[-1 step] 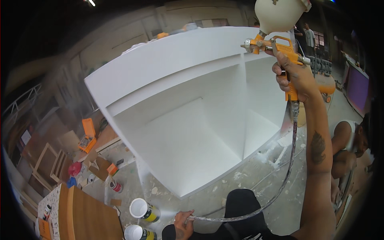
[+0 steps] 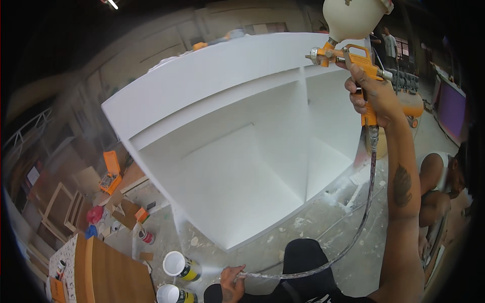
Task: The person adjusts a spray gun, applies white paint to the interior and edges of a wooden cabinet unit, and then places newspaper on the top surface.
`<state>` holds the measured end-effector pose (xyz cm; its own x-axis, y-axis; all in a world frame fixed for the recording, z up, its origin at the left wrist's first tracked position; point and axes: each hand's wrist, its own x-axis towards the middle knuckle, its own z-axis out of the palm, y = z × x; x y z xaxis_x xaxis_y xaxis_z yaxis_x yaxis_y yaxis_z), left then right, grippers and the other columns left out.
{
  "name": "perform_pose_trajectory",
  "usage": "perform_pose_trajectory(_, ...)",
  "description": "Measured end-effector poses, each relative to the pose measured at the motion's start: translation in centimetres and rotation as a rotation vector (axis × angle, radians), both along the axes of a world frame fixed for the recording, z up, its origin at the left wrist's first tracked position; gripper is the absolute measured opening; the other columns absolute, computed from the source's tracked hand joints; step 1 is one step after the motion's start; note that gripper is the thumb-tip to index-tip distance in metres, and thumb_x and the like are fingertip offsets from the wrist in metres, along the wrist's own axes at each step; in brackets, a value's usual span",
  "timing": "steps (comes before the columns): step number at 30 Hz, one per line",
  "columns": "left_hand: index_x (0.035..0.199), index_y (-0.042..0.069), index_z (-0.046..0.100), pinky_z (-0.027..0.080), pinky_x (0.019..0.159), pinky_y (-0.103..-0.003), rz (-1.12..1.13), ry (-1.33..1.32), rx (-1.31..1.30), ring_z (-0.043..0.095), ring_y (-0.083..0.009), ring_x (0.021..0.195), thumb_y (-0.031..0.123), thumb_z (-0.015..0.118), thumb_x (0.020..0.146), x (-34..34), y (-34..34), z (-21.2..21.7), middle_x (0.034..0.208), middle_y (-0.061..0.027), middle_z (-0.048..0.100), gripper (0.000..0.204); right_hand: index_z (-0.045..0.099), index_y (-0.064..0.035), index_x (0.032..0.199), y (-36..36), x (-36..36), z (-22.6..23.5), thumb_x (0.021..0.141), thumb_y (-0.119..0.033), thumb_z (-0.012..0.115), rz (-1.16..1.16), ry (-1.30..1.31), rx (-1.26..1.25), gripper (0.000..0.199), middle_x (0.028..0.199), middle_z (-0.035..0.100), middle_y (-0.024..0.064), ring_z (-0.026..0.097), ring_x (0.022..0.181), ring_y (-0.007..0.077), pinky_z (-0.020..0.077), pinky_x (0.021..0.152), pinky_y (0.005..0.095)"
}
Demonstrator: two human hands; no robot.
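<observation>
The top of the cup [image 2: 353, 19] is cut off by the upper edge of the view, and much of the handle of the gun [image 2: 361, 60] is covered by the right hand [image 2: 378, 95], so how far the trigger is pulled cannot be told. The lower pail [image 2: 189, 297] is cropped by the bottom edge, the upper pail [image 2: 192, 271] is shown whole, and the far wall [image 2: 151, 50] is blurred. The course of the hose [image 2: 365, 217] past the left hand [image 2: 232, 284] cannot be clearly made out. The gun is held up at the upper right, seen against the right end of the cabinet [image 2: 202, 76]; its distance from the cabinet cannot be judged. Its nozzle is pointed left, its long axis is laid nearly level, dipping slightly toward the rear, and its handle is directed downward. The handle is gripped by the right hand's curled fingers, while the hose is clasped in the closed fingers of the left, low in the view. The gun is coloured orange with metal fittings and is topped by the rounded, cream cup; the hose is mottled with stains, and the cabinet is white, its open front divided by an upright panel
</observation>
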<state>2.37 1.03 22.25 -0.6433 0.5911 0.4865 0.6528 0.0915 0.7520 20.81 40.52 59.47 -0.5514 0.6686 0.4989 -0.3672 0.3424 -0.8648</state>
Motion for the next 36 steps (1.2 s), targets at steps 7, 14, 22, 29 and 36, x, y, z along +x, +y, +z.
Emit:
perform_pose_trajectory(7, 0.107, 0.005, 0.071, 0.045, 0.091, -0.043, 0.025, 0.168, -0.052, 0.06, -0.0325, 0.086, 0.012, 0.068, 0.081, 4.7, 8.6, 2.6, 0.089, -0.0141, 0.065, 0.026, 0.054, -0.0036, 0.131, 12.1, 5.5, -0.8, 0.094, -0.044, 0.063, -0.145, 0.026, 0.005, 0.055, 0.076, 0.049, -0.0027, 0.041, 0.054, 0.0018, 0.0348, 0.041, 0.0159)
perform_pose_trajectory(14, 0.105, 0.004, 0.071, 0.045, 0.084, -0.04, 0.065, 0.18, -0.075, 0.059, -0.0303, 0.085, 0.008, 0.071, 0.077, 9.0, 15.3, 5.4, 0.089, -0.0141, 0.065, 0.029, 0.055, -0.0046, 0.13, 23.4, 8.4, -0.3, 0.093, -0.041, 0.064, -0.241, 0.031, 0.003, 0.052, 0.074, 0.049, -0.0034, 0.042, 0.053, 0.0011, 0.0356, 0.04, 0.0149)
perform_pose_trajectory(22, 0.109, 0.003, 0.068, 0.046, 0.082, -0.041, 0.04, 0.199, -0.133, 0.062, -0.0327, 0.088, 0.008, 0.066, 0.082, 14.4, 20.2, 8.0, 0.092, -0.0153, 0.066, 0.028, 0.06, -0.007, 0.096, 34.6, 11.2, 0.6, 0.092, -0.037, 0.067, -0.401, 0.068, 0.015, 0.031, 0.072, 0.05, -0.0037, 0.044, 0.052, 0.0018, 0.0363, 0.04, 0.0172)
perform_pose_trajectory(29, 0.113, 0.002, 0.066, 0.046, 0.085, -0.041, -0.008, 0.045, -0.123, 0.062, -0.0353, 0.092, 0.011, 0.066, 0.084, 17.7, 22.8, 9.3, 0.096, -0.0175, 0.066, 0.031, 0.058, -0.0091, 0.096, 41.9, 13.1, 1.1, 0.092, -0.035, 0.067, -0.431, 0.14, 0.011, 0.028, 0.071, 0.051, -0.0034, 0.045, 0.051, 0.0038, 0.0368, 0.04, 0.0187)
perform_pose_trajectory(36, 0.116, 0.002, 0.065, 0.047, 0.086, -0.041, -0.008, 0.055, -0.111, 0.062, -0.0333, 0.092, 0.013, 0.068, 0.086, 19.3, 24.6, 10.4, 0.098, -0.0176, 0.065, 0.032, 0.061, -0.0077, 0.095, 47.5, 13.8, 2.2, 0.09, -0.035, 0.069, -0.636, 0.168, -0.022, 0.029, 0.069, 0.055, -0.0028, 0.046, 0.049, 0.0056, 0.0383, 0.041, 0.0213)
